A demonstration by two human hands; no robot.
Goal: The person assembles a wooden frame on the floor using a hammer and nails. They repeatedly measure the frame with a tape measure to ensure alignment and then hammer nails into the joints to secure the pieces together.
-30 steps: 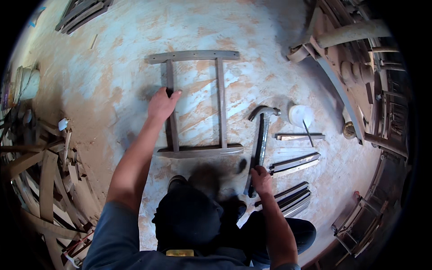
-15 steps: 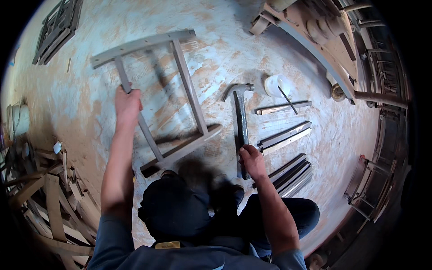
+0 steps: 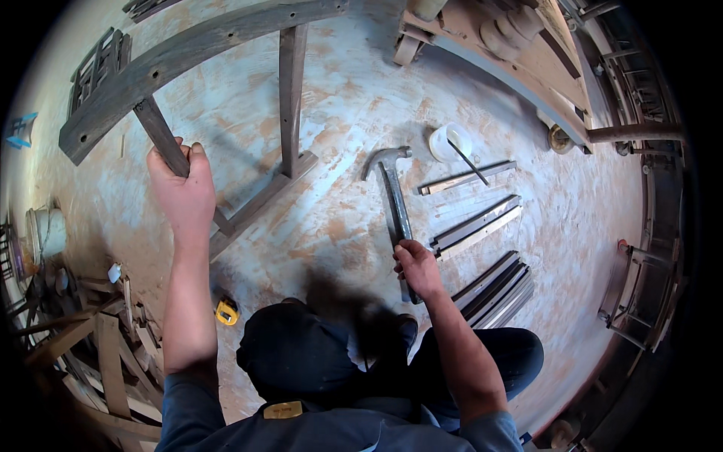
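Note:
A grey-brown wooden frame (image 3: 203, 54), two rails joined by two crosspieces, is tilted up at my left. My left hand (image 3: 185, 194) is wrapped round its left crosspiece (image 3: 160, 134), fingers closed. Dark holes dot the upper rail, which looks nearer to me than the lower rail (image 3: 267, 202). Over on the right, my right hand (image 3: 419, 268) grips a claw hammer (image 3: 397, 200) near the end of its dark handle. The hammer head points away from me, and a shadow runs alongside the handle. Whether the hammer touches the floor, I cannot tell.
Right of the hammer are a white tub (image 3: 450, 142) with a thin stick (image 3: 468, 163) and several wooden strips (image 3: 495, 292). A yellow tape measure (image 3: 227, 310) lies by my left forearm. Scrap wood (image 3: 113, 354) is piled at left; a wooden workbench (image 3: 520, 83) stands far right.
My left hand has raised the wooden frame and tilted its far rail up toward me, shifting it left. The hammer stays in my right hand, nearly unmoved. The tape measure now shows fully.

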